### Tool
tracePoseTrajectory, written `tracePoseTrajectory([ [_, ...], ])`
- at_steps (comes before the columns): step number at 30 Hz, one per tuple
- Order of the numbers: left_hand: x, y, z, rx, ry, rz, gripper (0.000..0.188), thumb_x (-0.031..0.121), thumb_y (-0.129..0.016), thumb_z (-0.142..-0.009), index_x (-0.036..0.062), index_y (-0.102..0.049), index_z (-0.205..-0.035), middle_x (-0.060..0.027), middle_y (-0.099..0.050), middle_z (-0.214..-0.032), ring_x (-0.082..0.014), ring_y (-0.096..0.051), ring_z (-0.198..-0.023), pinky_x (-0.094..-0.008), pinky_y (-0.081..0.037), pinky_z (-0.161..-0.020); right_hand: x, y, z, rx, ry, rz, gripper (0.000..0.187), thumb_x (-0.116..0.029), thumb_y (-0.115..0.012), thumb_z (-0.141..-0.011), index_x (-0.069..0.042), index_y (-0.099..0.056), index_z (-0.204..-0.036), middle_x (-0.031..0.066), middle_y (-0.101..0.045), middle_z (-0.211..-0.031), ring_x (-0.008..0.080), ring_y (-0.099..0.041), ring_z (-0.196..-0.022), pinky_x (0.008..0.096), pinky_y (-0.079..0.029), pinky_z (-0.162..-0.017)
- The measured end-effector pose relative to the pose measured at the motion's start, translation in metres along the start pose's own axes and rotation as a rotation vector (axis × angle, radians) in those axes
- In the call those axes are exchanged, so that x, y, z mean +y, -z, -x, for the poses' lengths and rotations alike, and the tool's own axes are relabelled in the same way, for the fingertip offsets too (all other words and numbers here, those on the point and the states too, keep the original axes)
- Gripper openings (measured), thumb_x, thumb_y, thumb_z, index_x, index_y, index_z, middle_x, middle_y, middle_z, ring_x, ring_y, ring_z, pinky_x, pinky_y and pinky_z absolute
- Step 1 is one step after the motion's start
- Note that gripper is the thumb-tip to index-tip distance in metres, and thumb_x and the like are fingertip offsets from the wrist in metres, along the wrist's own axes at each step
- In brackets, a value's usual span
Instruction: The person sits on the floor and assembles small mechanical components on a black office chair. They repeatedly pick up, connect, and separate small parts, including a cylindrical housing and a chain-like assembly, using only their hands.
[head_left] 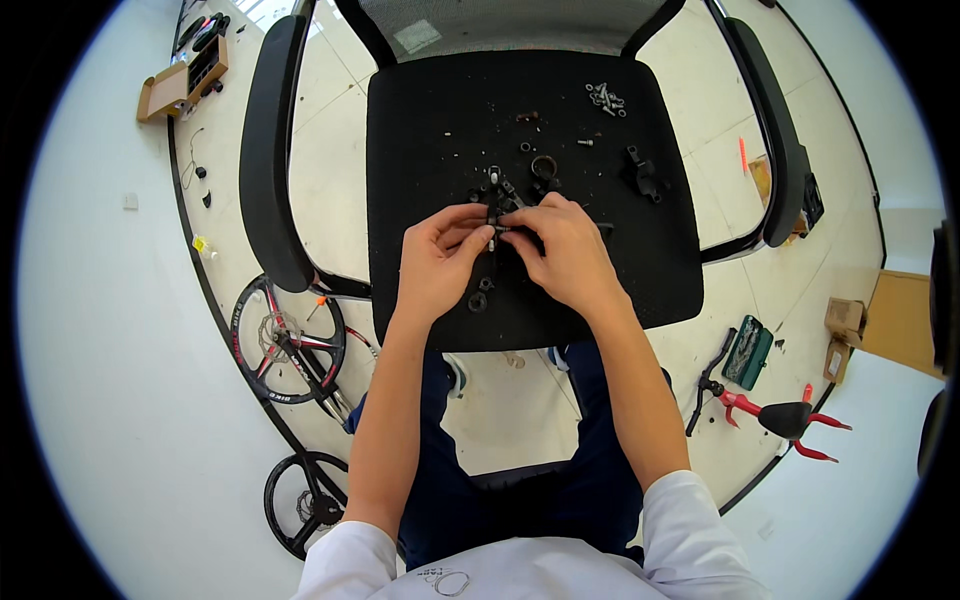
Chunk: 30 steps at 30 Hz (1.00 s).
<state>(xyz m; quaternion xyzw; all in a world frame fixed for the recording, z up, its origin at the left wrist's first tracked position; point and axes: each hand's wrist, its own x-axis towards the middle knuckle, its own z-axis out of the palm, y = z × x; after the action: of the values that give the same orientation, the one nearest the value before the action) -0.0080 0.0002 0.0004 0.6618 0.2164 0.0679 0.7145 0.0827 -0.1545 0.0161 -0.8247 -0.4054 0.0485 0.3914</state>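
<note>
Over a black chair seat (430,110), my left hand (438,258) is closed in a pinch on a slim black metal part (493,208) with a silvery upper end. From the other side, my right hand (568,252) closes thumb and fingers on a small bolt-like piece (502,230) against that part; the fingers partly hide it. Just beyond the fingertips lie a dark ring (543,167) and other small black parts. Closer to me are small black round pieces (478,300). A black bracket (643,175), a single bolt (585,142) and a pile of silver bolts and nuts (605,98) rest farther right.
Armrests (272,160) flank the seat, with a mesh backrest (500,25) beyond. On the floor are spoked wheels (285,340), a red bike frame with a black saddle (785,420), a green toolbox (747,352) and cardboard boxes (846,318). An open carton (165,92) lies far left.
</note>
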Motion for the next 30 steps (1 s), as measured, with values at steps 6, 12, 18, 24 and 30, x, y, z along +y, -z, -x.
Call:
tracePoseTrajectory([
  [6,0.002,0.002,-0.002,-0.014,0.129,0.191,0.025,-0.001,-0.066,-0.089,-0.0094,-0.064,-0.113,-0.0133,-0.069,-0.102,-0.0158,-0.069,-0.091,-0.0266,-0.057,-0.081,-0.005,-0.003,-0.003,0.045,0.052,0.098,0.009,-0.004,-0.072,-0.077,-0.005,-0.067,-0.085,0.0079,-0.066,-0.08,0.0265,-0.059,-0.079,0.0381,-0.047,-0.072],
  [12,0.001,0.005,0.001,0.031,0.028,0.002,0.026,-0.001,-0.067,-0.088,-0.0072,-0.064,-0.113,-0.0116,-0.07,-0.101,-0.0158,-0.069,-0.094,-0.0271,-0.055,-0.081,-0.002,-0.004,0.001,-0.041,-0.018,0.033,0.01,-0.008,-0.071,-0.079,-0.004,-0.068,-0.088,0.0094,-0.067,-0.084,0.0286,-0.059,-0.081,0.0389,-0.046,-0.073],
  [18,0.002,0.008,-0.004,0.001,0.006,0.043,0.024,0.003,-0.068,-0.089,-0.0014,-0.065,-0.112,-0.0077,-0.07,-0.097,-0.0108,-0.065,-0.087,-0.0253,-0.054,-0.075,-0.013,0.002,-0.009,0.054,0.036,0.035,0.01,-0.01,-0.074,-0.076,-0.009,-0.07,-0.085,0.0053,-0.067,-0.08,0.0277,-0.058,-0.083,0.0398,-0.045,-0.073],
  [24,-0.001,0.009,-0.007,-0.025,0.241,0.137,0.035,0.008,-0.06,-0.09,-0.0073,-0.058,-0.121,-0.007,-0.067,-0.089,-0.0128,-0.064,-0.074,-0.0242,-0.048,-0.06,-0.016,-0.006,-0.005,0.102,0.192,0.12,0.017,-0.001,-0.074,-0.065,-0.007,-0.063,-0.077,0.0061,-0.065,-0.083,0.0266,-0.057,-0.081,0.0372,-0.046,-0.071],
  [30,0.001,0.016,0.002,-0.101,0.103,0.161,0.038,0.005,-0.058,-0.091,-0.0003,-0.058,-0.128,-0.0039,-0.067,-0.091,-0.0099,-0.06,-0.074,-0.0235,-0.048,-0.065,-0.037,0.001,-0.01,0.084,-0.017,-0.125,0.01,-0.002,-0.072,-0.073,-0.005,-0.064,-0.079,0.0071,-0.066,-0.082,0.0286,-0.059,-0.077,0.0377,-0.048,-0.066],
])
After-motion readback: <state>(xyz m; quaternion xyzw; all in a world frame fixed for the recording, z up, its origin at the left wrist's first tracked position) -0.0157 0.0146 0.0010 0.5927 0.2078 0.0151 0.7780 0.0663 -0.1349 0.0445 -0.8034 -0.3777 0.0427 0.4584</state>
